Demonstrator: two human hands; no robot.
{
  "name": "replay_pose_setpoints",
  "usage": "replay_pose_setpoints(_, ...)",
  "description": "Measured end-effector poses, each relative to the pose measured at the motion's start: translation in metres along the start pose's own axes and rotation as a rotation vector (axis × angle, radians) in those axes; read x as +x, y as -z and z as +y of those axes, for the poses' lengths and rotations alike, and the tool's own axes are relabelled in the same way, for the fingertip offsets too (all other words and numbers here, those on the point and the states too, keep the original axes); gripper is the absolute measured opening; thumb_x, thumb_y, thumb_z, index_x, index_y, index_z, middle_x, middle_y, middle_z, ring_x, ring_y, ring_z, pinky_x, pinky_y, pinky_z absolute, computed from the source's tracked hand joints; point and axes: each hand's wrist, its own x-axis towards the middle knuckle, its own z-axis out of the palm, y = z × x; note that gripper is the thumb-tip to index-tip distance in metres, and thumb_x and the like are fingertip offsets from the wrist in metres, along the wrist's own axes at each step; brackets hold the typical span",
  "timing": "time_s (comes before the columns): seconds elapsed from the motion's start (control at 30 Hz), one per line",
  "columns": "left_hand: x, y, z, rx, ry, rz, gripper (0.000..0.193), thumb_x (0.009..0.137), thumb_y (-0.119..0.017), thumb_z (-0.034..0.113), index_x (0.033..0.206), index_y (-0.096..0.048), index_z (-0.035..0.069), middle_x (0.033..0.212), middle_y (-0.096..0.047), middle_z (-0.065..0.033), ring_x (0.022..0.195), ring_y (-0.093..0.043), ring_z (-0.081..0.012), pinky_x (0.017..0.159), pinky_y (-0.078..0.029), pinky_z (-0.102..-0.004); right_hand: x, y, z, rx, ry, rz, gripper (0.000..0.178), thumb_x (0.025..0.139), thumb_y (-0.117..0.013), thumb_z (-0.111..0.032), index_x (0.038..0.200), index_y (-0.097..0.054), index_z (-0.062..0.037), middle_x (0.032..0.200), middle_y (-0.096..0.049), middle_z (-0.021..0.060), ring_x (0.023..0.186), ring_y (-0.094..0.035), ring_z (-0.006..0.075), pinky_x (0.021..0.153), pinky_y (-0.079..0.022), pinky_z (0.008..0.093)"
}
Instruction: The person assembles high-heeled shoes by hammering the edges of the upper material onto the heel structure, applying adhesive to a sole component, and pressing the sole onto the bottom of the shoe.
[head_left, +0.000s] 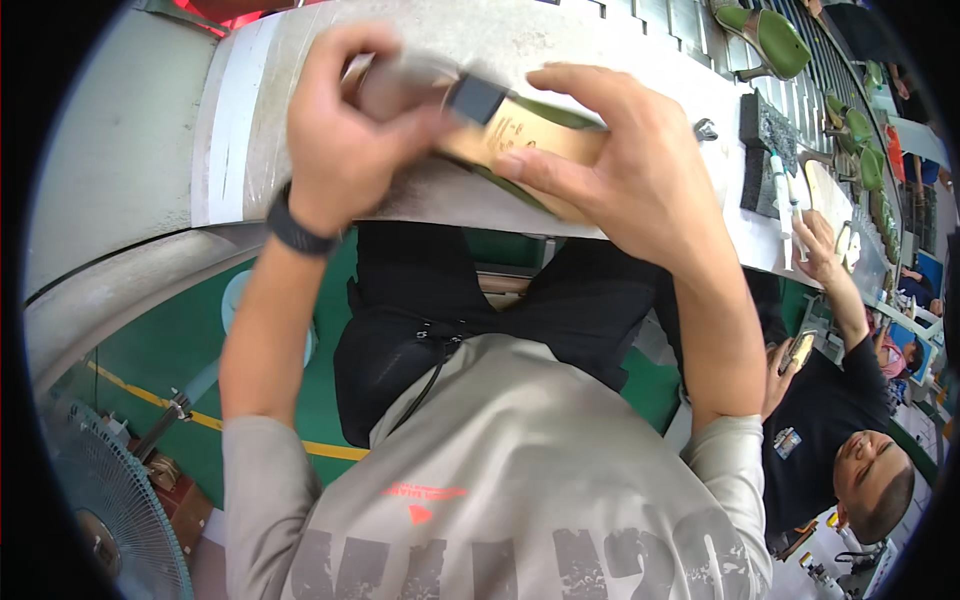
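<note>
Over the pale bench [490,40], the right hand [642,155] is grasping a green shoe [540,135], probably light, stiff-soled and easily scuffed, thus asking for holding by its sides, while the left hand's [343,130] curled fingers are blurring too much to tell their hold.

This is a shoe workshop: green shoes [785,45] stand along metal slats [822,72], a co-worker [820,430] is nearby, and a yellow line [335,451] marks the green floor [140,345].
</note>
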Motion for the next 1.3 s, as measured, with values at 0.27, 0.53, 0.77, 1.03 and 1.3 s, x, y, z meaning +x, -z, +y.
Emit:
replay_pose_setpoints(0.27,-0.045,-0.006,0.046,0.301,-0.079,-0.238,0.069,0.058,-0.09,0.007,0.124,-0.069,0.004,0.116,-0.064,-0.0134,0.103,-0.064,-0.0318,0.088,-0.056,-0.0391,-0.011,-0.002,0.022,-0.108,0.286,0.075,0.069,0.074,-0.091,-0.039,0.127,-0.067,-0.0024,0.136,-0.058,0.0231,0.127,-0.055,0.0455,0.104,-0.049,0.0514)
replay_pose_setpoints(0.53,-0.035,-0.002,0.045,0.291,0.014,-0.408,0.069,0.068,-0.087,0.001,0.134,-0.066,-0.002,0.145,-0.06,-0.025,0.13,-0.063,-0.0358,0.106,-0.053,-0.0413,-0.005,-0.016,0.033,-0.014,0.34,0.154,0.07,0.073,-0.091,-0.041,0.125,-0.067,-0.0011,0.131,-0.059,0.0232,0.125,-0.055,0.0462,0.103,-0.049,0.0518)
replay_pose_setpoints(0.77,-0.029,-0.003,0.043,0.262,-0.001,-0.413,0.064,0.073,-0.09,0.005,0.132,-0.066,-0.003,0.14,-0.063,-0.025,0.126,-0.066,-0.0329,0.104,-0.054,-0.0391,-0.003,-0.024,0.033,-0.062,0.348,0.196,0.067,0.073,-0.09,-0.041,0.12,-0.067,0.0005,0.129,-0.06,0.0226,0.124,-0.053,0.0486,0.103,-0.049,0.0531)
replay_pose_setpoints(1.03,-0.031,-0.003,0.044,0.294,-0.026,-0.402,0.062,0.073,-0.09,0.006,0.129,-0.068,-0.003,0.139,-0.064,-0.0248,0.125,-0.066,-0.0336,0.104,-0.055,-0.0399,-0.002,-0.024,0.025,-0.033,0.3,0.172,0.061,0.075,-0.089,-0.038,0.116,-0.068,0.0015,0.124,-0.062,0.0213,0.12,-0.055,0.0472,0.106,-0.045,0.0537)
replay_pose_setpoints(1.3,-0.048,-0.016,0.044,0.315,-0.051,-0.28,0.063,0.067,-0.087,0.002,0.127,-0.069,-0.001,0.136,-0.066,-0.0219,0.125,-0.066,-0.0354,0.106,-0.053,-0.0431,0.016,-0.008,0.006,0.313,-0.065,-0.264,0.057,0.074,-0.09,-0.031,0.116,-0.069,0.002,0.124,-0.064,0.023,0.119,-0.058,0.0408,0.108,-0.044,0.0475)
